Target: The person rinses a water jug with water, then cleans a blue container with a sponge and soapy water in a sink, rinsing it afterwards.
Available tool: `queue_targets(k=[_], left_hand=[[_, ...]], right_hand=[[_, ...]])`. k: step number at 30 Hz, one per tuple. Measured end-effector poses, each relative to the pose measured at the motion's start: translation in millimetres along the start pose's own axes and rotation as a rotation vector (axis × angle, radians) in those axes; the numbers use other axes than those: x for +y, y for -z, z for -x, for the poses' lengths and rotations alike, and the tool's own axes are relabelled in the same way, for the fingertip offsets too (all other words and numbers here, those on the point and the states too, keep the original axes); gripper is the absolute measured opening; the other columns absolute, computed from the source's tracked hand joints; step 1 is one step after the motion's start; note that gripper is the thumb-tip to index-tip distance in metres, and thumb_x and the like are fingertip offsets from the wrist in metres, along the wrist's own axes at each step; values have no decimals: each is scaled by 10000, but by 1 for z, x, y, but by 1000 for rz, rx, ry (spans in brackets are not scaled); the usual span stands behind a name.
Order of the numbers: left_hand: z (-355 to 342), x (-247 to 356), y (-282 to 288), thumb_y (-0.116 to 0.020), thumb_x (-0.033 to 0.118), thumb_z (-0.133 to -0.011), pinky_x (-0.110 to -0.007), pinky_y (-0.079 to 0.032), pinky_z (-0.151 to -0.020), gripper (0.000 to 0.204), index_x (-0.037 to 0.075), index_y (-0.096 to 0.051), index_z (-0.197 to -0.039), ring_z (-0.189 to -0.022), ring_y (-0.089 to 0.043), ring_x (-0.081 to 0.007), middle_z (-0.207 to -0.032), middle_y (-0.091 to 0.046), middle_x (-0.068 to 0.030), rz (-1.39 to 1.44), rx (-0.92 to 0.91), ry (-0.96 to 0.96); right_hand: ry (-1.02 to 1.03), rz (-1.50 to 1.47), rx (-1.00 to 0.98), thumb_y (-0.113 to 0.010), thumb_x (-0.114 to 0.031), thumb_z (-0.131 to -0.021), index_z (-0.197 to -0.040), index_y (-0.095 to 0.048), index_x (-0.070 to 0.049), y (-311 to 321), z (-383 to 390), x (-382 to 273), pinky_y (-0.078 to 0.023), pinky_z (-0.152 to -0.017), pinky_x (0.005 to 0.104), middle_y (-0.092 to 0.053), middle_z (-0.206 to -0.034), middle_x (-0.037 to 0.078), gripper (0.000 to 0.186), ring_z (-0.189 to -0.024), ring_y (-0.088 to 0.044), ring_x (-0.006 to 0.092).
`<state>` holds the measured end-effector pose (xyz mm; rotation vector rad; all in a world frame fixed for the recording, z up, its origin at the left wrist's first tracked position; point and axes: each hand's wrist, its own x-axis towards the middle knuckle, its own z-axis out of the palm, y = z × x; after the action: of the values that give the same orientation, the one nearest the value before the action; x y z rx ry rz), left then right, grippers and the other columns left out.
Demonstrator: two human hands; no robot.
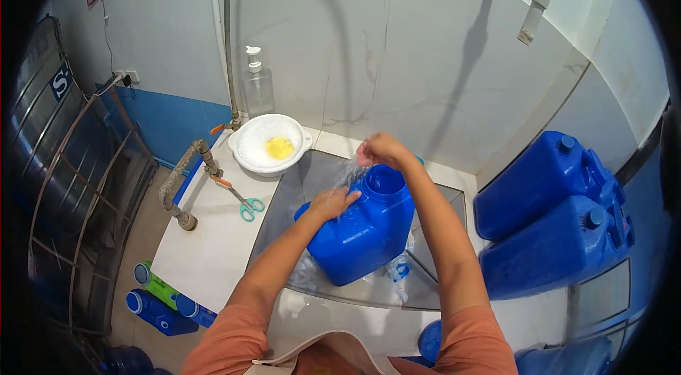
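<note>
A blue plastic jug (362, 244) with a wide uncapped mouth stands tilted in the grey sink (273, 226). My left hand (332, 203) grips the jug's shoulder on the left, thumb pointing toward the mouth. Just above and behind the opening, my right hand (381, 150) is closed with its fingers curled; whatever they hold, if anything, is hidden. Water (347, 175) streams and splashes between my two hands over the jug. Crumpled clear plastic (399, 272) with a blue ring lies in the sink to the jug's right.
A white basin (239, 156) of suds with a yellow sponge-like piece (279, 148) sits back left, before a clear pump bottle (257, 91). Scissors (252, 209) lie near a rusty tap (170, 197). Large blue jugs (532, 247) stand right; an elbow pipe (533, 6) juts overhead.
</note>
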<state>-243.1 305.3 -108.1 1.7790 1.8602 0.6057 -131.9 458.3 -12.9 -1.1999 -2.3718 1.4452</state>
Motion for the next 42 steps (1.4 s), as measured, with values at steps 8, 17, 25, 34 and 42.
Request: queue_targets(k=[8,17,25,34,42], left_hand=[[37,-12,-60,-311,328,-953,-389,-483,-674,425,-28,-543,-963,-731,-623,-264,-808,-612,-190,431,128,127],[139,-146,-57,-410,357,-902,-299,-418,-814,382,79,-498,-1149,-952,-541,-158,-1055,-571,-101,1320,117,820],[184,-80,-27,-354,350,-923,-379,-450,-874,417,44,-458,-1186,-1006,-548,-192,-1120,-557,-117,1793,40,402],[279,-45,116,-369,468,-911,-368,-494,-806,538,8,-462,-1174,-942,-596,-218,-1074,-585,-145,1573,424,289],[298,-44,85,-342,432,-908,-416,-484,-804,519,0,-449,-1174,-944,-592,-245,-1044,-593,-151,1907,232,403]], right_hand=[[683,1052,299,-664,-308,-671,-1263,-433,-45,-94,66,58,-381,-662,384,-536,-891,124,687,-808,-533,262],[858,899,513,-638,-398,-708,-1090,-574,-37,-61,83,-33,-361,-633,380,-591,-702,131,530,-680,-561,272],[586,716,693,-603,-396,-706,-982,-657,-93,31,92,-180,-483,-739,410,-638,-899,183,413,-829,-617,329],[539,366,754,-590,-393,-669,-893,-664,-45,50,73,-162,-472,-715,441,-625,-850,231,421,-827,-607,369],[273,702,663,-574,-348,-675,-773,-659,-4,28,46,-145,-478,-701,422,-615,-802,249,367,-808,-614,370]])
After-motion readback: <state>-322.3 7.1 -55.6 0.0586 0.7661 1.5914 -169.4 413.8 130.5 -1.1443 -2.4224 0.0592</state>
